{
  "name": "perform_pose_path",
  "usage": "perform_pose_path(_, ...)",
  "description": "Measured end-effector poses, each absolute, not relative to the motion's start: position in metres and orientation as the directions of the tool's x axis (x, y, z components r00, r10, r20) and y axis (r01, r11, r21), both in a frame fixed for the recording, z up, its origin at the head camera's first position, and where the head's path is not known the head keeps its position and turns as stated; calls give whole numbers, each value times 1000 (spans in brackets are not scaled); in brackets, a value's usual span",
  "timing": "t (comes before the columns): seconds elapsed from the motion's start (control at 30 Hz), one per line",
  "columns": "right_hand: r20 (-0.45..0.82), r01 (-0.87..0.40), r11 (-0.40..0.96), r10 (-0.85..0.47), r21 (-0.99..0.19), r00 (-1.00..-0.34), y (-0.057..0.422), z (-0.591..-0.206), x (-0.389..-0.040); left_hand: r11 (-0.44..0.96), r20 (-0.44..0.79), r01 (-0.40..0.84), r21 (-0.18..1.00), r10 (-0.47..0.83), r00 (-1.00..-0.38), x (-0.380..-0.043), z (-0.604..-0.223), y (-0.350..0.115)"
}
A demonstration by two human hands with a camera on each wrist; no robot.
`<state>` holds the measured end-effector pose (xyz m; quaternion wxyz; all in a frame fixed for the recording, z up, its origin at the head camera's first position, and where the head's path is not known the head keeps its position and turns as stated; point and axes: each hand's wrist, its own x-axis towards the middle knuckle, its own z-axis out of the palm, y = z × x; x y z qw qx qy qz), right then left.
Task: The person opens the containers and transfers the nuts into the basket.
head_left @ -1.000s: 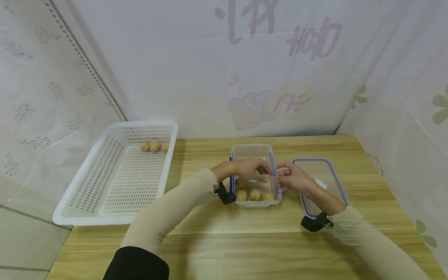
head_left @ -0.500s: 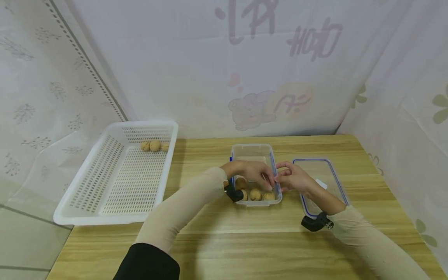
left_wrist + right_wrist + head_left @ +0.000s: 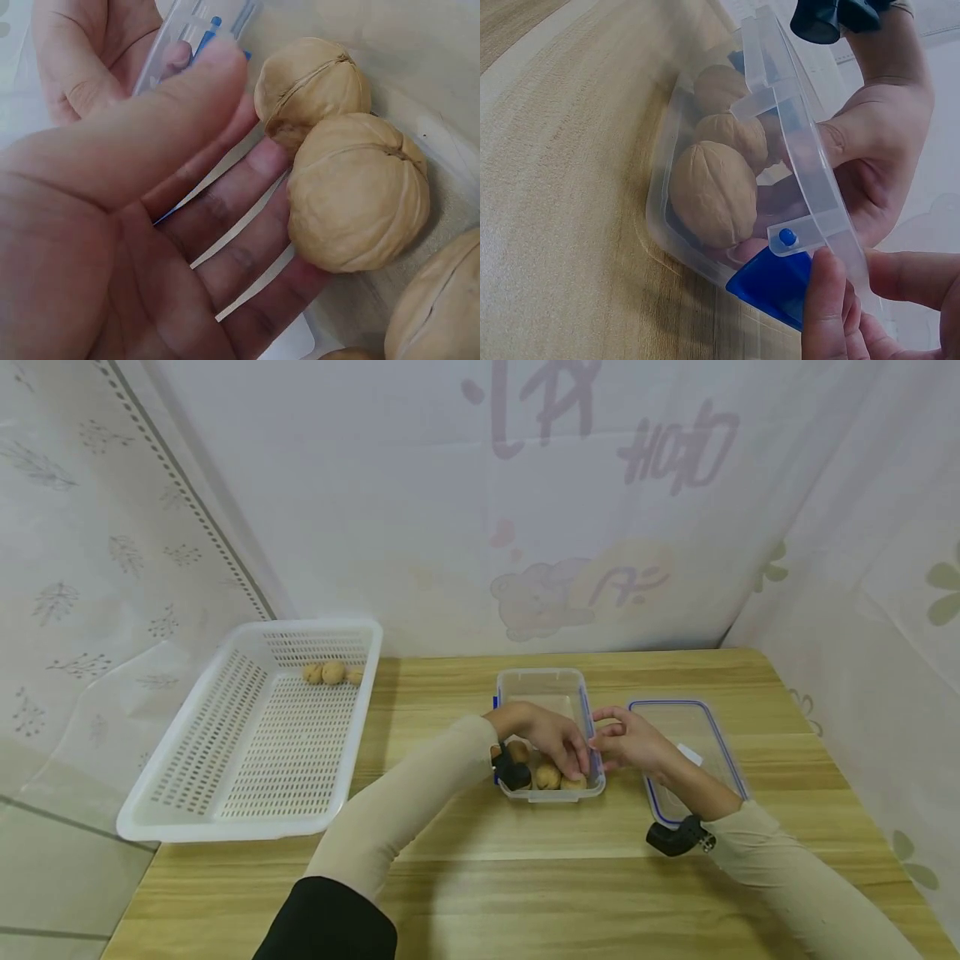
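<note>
My left hand reaches down into a clear plastic food container from its left side. In the left wrist view its extended fingers touch two walnuts, and the thumb stands off them. More walnuts lie along the container's near end, one partly hidden by the left wrist camera. On the container's right side my right hand pinches the rim between thumb and fingers, beside a blue clip. Through the clear wall a large walnut shows against the near end.
A white perforated basket stands on the left, with several walnuts in its far right corner. To the right lies the clear lid with its blue seal, under my right forearm. Patterned cloth hangs behind the wooden table.
My left hand has moved right and toward the near end of the container, down to the walnuts there. My right hand has kept its place at the rim.
</note>
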<state>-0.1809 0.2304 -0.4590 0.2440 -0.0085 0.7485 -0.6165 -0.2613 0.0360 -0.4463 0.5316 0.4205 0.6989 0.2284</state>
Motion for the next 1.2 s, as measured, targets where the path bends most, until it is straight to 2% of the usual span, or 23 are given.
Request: perform_pose_path(1.2,-353,289,235,-314,-928,-881,230,-459,-181,575,-556,357,736,814,-168,-253,-449,38)
